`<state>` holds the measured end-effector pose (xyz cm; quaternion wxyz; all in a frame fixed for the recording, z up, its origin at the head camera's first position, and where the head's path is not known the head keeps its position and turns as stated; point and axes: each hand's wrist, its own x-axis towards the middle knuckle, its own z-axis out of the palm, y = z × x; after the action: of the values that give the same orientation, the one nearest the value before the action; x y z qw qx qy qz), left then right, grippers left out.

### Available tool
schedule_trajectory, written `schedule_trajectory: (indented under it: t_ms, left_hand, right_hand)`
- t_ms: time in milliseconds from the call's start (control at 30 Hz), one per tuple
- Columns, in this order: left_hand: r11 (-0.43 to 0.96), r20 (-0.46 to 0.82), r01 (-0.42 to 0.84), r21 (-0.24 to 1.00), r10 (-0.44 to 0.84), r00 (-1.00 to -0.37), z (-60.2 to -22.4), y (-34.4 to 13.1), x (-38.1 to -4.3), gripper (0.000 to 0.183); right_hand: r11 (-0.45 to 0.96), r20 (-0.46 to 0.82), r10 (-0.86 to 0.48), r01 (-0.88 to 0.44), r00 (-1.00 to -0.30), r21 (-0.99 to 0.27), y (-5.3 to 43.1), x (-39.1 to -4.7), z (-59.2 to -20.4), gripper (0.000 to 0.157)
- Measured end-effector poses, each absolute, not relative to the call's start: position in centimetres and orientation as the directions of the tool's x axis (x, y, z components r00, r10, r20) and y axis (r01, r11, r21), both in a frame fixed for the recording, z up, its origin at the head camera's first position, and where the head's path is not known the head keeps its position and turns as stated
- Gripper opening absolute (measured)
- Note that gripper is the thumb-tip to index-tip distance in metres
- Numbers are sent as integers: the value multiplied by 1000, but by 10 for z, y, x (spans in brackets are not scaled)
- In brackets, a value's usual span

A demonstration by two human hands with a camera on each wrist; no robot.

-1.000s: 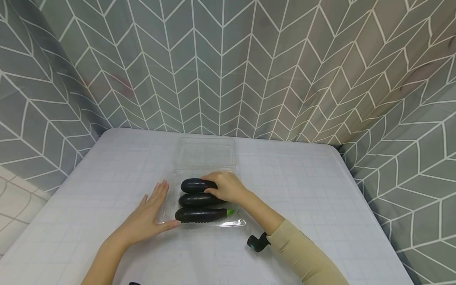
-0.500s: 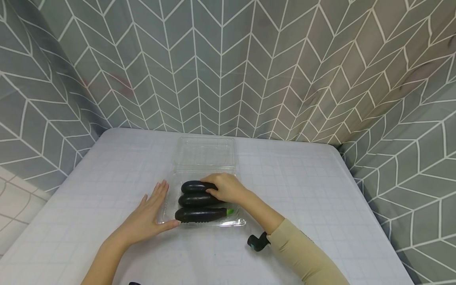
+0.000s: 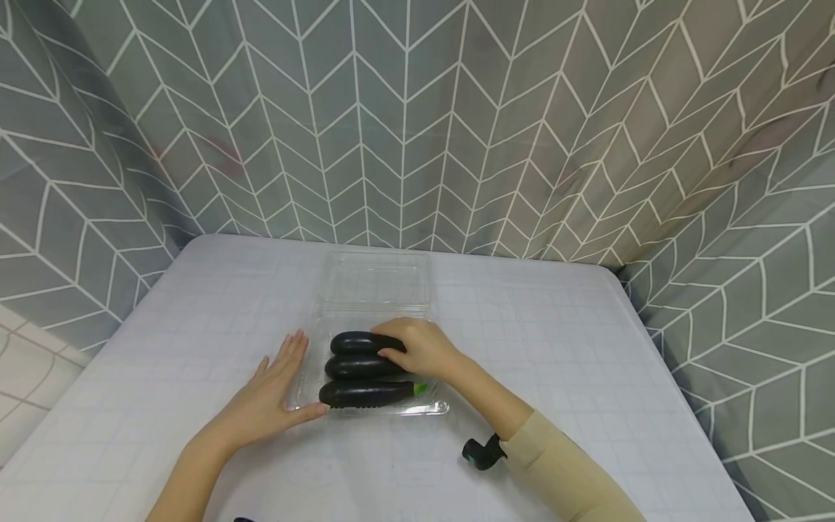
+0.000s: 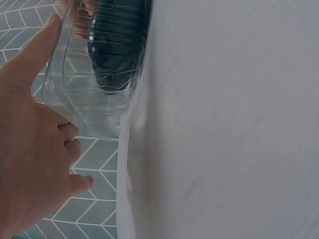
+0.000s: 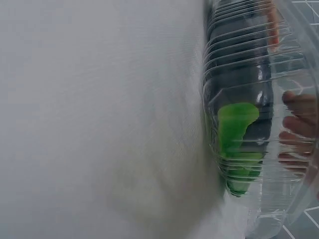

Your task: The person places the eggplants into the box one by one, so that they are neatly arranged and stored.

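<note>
Three dark eggplants lie side by side in an open clear plastic clamshell box (image 3: 430, 409). The far eggplant (image 3: 355, 342) and the middle eggplant (image 3: 362, 367) lie close together, and my right hand (image 3: 424, 348) covers their right ends. Its thumb and fingers pinch the far eggplant. The near eggplant (image 3: 365, 394) shows a green stem end, seen through the box wall in the right wrist view (image 5: 239, 129). My left hand (image 3: 274, 395) rests with straight fingers along the box's left side, its thumb at the near left corner.
The box's clear lid (image 3: 377, 279) lies folded back at the far side. A black device (image 3: 483, 453) hangs by the right sleeve (image 3: 567, 467). The white-covered table (image 3: 554, 348) meets a grey patterned curtain (image 3: 404, 123) behind and at both sides.
The far eggplant has shifted slightly nearer, against the middle one. My right hand has moved a little nearer and to the right along it. The left hand stays put.
</note>
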<state>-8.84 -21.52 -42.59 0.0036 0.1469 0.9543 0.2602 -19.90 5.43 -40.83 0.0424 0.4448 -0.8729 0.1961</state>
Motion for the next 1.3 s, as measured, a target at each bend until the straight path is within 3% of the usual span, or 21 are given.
schedule_trajectory:
  t_ms: [600, 1000, 1300]
  left_hand:
    - [822, 63, 270, 502, 276, -959, -425, -216, -87, 112]
    - [818, 68, 273, 506, 278, -958, -425, -215, -89, 112]
    - [817, 71, 278, 505, 282, -957, -425, -215, -88, 111]
  right_hand:
    - [477, 391, -722, -820, -571, -317, 65, -184, -404, 40]
    - [318, 480, -730, -863, -487, -392, 82, -186, -403, 49]
    - [299, 499, -736, -881, -457, -367, 91, -183, -402, 51]
